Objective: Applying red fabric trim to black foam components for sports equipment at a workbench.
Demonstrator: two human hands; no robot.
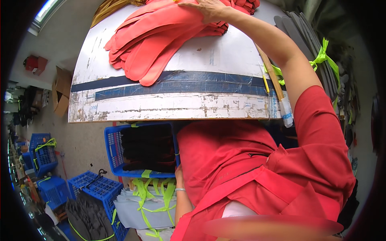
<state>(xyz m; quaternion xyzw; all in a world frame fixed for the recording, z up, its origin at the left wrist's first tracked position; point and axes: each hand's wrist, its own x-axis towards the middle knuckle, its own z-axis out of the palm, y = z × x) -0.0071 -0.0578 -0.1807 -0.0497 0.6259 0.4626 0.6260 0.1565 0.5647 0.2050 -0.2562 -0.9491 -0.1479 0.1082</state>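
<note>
So, looking down at a worn white worktable (193, 106) with two dark blue tape stripes across the near part and scuffed, peeling paint along the front edge. Sitting toward the far side: a stack of red-orange cut pieces (161, 40), long finger-like shapes fanned out to the left and down, with the lowest tips just touching the upper blue stripe. Right hand (203, 9) stretched out over the top of that stack, palm down, fingers spread flat and pressing on the pieces, not curled around anything. Arm bare from the red sleeve on.

Left hand (178, 173) down low beside the body, mostly tucked behind the red apron, a thin bracelet at the wrist. Right up against the corner of a blue plastic crate (114, 150) loaded with dark pieces; can't tell whether the fingers are open or gripping anything, too hidden.

Other bits around: a wooden stick with a taped white end (277, 88) lying along the right edge of the table, a yellow pencil just beside it. Below the crate, bundles of grey sheets tied with neon green strips (148, 205). More blue crates (44, 154) on the floor at left, one near the bottom with dark grey cutouts stacked against it. Off to the right, grey sole-shaped pieces (305, 36) bundled with the same green ties. Cardboard box (61, 92) on the floor left of the table.
</note>
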